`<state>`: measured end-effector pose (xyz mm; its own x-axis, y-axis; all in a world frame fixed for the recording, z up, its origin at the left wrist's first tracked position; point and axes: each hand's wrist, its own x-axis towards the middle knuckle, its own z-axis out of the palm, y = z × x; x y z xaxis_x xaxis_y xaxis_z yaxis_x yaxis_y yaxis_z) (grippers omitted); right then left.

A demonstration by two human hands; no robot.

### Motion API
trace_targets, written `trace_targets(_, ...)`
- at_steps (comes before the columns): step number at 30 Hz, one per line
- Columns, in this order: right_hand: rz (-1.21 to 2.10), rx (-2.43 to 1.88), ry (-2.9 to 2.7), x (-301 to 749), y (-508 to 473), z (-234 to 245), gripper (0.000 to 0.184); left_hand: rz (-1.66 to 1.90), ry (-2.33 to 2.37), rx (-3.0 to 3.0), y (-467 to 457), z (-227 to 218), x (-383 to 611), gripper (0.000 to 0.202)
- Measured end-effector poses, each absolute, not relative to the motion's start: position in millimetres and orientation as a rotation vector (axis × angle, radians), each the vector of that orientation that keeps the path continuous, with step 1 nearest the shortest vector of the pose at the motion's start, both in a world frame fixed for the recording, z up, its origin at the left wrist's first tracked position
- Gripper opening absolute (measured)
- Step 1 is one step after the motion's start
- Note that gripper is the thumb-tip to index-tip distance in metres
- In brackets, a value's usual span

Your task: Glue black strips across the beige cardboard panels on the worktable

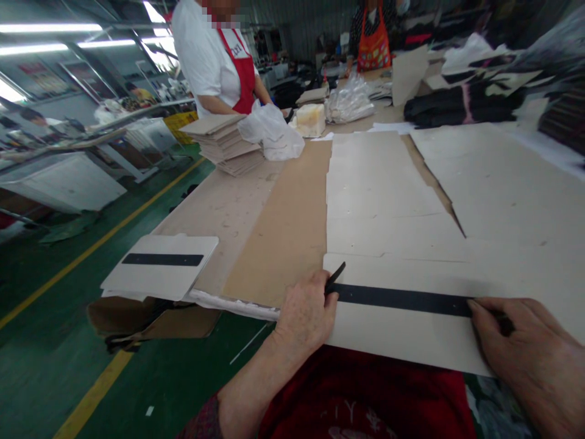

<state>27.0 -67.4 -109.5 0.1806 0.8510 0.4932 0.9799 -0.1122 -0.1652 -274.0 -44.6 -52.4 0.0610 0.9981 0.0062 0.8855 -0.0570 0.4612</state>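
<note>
A flat black strip [402, 300] lies across a pale grey board [411, 338] close to my body. My left hand [307, 311] is closed at the strip's left end, thumb against it. From these fingers a narrow dark piece [336, 275] sticks up; whether it is a tool or part of a strip I cannot tell. At the opposite end, my right hand [525, 335] pinches the strip between thumb and fingers, the other fingers curled under. Small holes or dots show near the strip's ends.
More pale boards [370, 177] cover the table's right side. At the left corner, another black strip [163, 260] rests on stacked boards [155, 280]. Further back are a cardboard stack [228, 143], a plastic bag [274, 134] and a person in a red apron [237, 67].
</note>
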Motion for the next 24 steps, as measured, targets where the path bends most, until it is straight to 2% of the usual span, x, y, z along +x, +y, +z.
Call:
trace_targets(3, -0.491, -2.029, -1.771, 21.7, -67.9, -103.1, 0.028, 0.433, 1.851, 2.103, -48.3, -51.5, -269.9, 0.022)
trace_targets(8, -0.57, -2.007, -1.997, 21.5, -72.0, -91.3, 0.021, 0.258, 1.668, 2.35, -52.2, -53.1, -265.4, 0.041)
trace_targets(10, -0.546, -1.924, -2.158, 24.7, -76.1, -85.9, 0.026, 0.155, 1.651, 2.467, -53.0, -52.9, -264.3, 0.044)
trace_targets(12, -0.528, -1.872, -2.31, 27.6, -80.7, -80.7, 0.04, 0.017, 1.633, 2.568, -53.5, -51.0, -263.2, 0.049)
trace_targets(16, -0.662, -1.819, -2.463, 28.8, -86.8, -74.6, 0.058, -0.21, 1.57, 2.653, -53.7, -48.9, -261.8, 0.058)
trace_targets(19, -0.755, -1.777, -2.522, 25.6, -86.9, -74.9, 0.06, -0.239, 1.535, 2.673, -52.8, -53.0, -262.2, 0.061)
trace_targets(24, -0.754, -1.718, -2.605, 19.5, -81.1, -77.4, 0.051, -0.179, 1.511, 2.686, -49.1, -60.9, -265.0, 0.062)
